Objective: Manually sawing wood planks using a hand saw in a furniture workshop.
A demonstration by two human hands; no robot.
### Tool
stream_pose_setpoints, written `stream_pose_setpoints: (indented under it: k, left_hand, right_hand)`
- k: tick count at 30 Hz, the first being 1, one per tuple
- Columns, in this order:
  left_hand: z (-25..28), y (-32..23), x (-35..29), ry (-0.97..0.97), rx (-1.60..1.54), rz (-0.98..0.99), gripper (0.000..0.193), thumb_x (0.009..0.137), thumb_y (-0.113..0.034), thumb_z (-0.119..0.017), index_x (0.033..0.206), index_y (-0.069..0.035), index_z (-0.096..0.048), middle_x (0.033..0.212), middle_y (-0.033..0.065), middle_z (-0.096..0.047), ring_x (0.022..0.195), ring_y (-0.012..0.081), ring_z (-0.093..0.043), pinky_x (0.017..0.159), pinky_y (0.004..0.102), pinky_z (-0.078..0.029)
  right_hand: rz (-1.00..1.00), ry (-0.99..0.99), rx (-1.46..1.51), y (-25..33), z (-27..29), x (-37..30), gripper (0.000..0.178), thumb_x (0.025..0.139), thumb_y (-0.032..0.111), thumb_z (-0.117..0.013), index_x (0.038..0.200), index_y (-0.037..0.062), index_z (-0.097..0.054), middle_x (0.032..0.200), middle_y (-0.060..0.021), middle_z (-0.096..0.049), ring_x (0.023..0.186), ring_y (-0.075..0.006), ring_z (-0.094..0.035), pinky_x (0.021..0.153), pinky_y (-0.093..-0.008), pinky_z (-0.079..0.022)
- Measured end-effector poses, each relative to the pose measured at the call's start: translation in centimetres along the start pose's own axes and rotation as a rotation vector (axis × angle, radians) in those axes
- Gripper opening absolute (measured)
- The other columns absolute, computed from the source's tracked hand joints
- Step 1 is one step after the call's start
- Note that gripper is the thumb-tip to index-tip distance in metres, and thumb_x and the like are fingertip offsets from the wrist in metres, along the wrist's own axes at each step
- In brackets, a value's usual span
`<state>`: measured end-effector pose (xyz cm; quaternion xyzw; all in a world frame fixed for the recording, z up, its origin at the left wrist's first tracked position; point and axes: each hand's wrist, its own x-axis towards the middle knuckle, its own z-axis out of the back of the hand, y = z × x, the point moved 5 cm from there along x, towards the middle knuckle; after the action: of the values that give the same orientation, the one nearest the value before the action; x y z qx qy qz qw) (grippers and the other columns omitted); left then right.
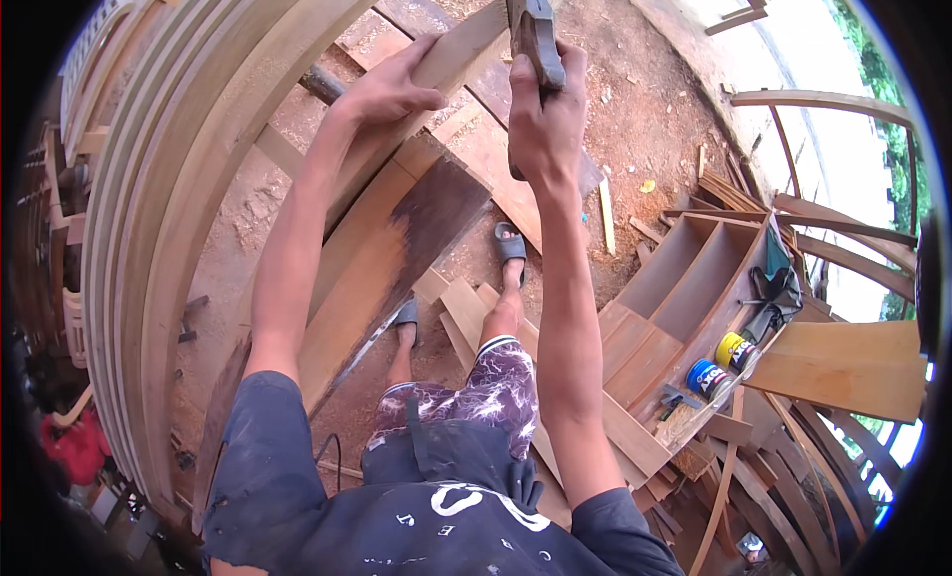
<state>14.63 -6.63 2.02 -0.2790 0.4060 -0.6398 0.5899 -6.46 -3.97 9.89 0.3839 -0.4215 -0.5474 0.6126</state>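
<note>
A long curved wooden plank [357, 174] rises from the lower left toward the top middle. My left hand [389, 85] lies flat on its upper edge, fingers spread toward the top. My right hand [543, 115] is closed around a dark hand tool [533, 26], which looks like a small wood plane, held against the plank's upper end. My feet in grey sandals [510, 247] stand on sawdust-covered ground among flat boards.
Several curved wooden strips [149, 209] are stacked on the left. A wooden shelf unit [684, 279] lies on the right, with a blue can [706, 376] and a yellow can [736, 350] on it. Loose boards and offcuts [843, 368] lie around on the right.
</note>
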Motion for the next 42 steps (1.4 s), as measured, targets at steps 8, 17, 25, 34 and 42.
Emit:
stream_pose_setpoints:
  k: [8, 17, 25, 34, 42]
  left_hand:
    - [0.3, 0.2, -0.3, 0.007, 0.083, -0.048, 0.101, 0.076, -0.033, -0.077, 0.158, -0.004, -0.027, 0.158, 0.0224, -0.038, 0.146, 0.0314, -0.038, 0.121, 0.0351, -0.028]
    - [0.2, -0.2, 0.0, 0.012, 0.135, -0.084, 0.103, 0.077, -0.038, -0.078, 0.159, -0.004, -0.025, 0.157, 0.022, -0.039, 0.144, 0.0309, -0.04, 0.12, 0.0351, -0.031]
    - [0.2, 0.8, -0.6, 0.008, 0.077, -0.049, 0.103, 0.075, -0.036, -0.079, 0.158, -0.005, -0.027, 0.155, 0.0218, -0.042, 0.142, 0.0304, -0.043, 0.12, 0.0349, -0.032]
    - [0.4, -0.1, -0.9, 0.031, 0.075, -0.041, 0.102, 0.076, -0.032, -0.08, 0.159, -0.004, -0.026, 0.16, 0.0224, -0.034, 0.148, 0.0305, -0.035, 0.123, 0.0344, -0.026]
    - [-0.3, -2.5, -0.2, 0.166, -0.004, 0.053, 0.102, 0.076, -0.034, -0.08, 0.158, -0.004, -0.027, 0.159, 0.0211, -0.037, 0.146, 0.03, -0.038, 0.121, 0.0347, -0.03]
  right_hand:
    - [-0.012, -0.055, -0.016, -2.1, 8.7, -29.7, 0.048, 0.095, 0.006, -0.056, 0.139, -0.002, -0.04, 0.127, -0.0222, -0.06, 0.106, -0.0233, -0.065, 0.078, -0.0305, -0.053]
    - [0.257, -0.158, -0.022, -3.7, 0.2, -7.5, 0.039, 0.098, 0.012, -0.057, 0.134, 0.0004, -0.046, 0.094, -0.0098, -0.058, 0.079, -0.0153, -0.055, 0.072, -0.0313, -0.047]
    - [-0.084, -0.042, 0.101, -4.1, 3.1, -13.5, 0.043, 0.097, 0.011, -0.057, 0.135, -0.0022, -0.043, 0.11, -0.0119, -0.055, 0.095, -0.0167, -0.055, 0.085, -0.0321, -0.046]
    - [0.142, -0.074, -0.17, -2.9, 5.8, -24.2, 0.052, 0.094, 0.004, -0.058, 0.142, -0.0021, -0.038, 0.119, -0.0194, -0.06, 0.103, -0.0231, -0.064, 0.089, -0.0355, -0.051]
    - [0.151, -0.087, -0.04, -1.2, 1.2, -2.9, 0.038, 0.1, 0.015, -0.057, 0.133, 0.0027, -0.045, 0.083, -0.0086, -0.057, 0.068, -0.016, -0.056, 0.061, -0.0345, -0.047]
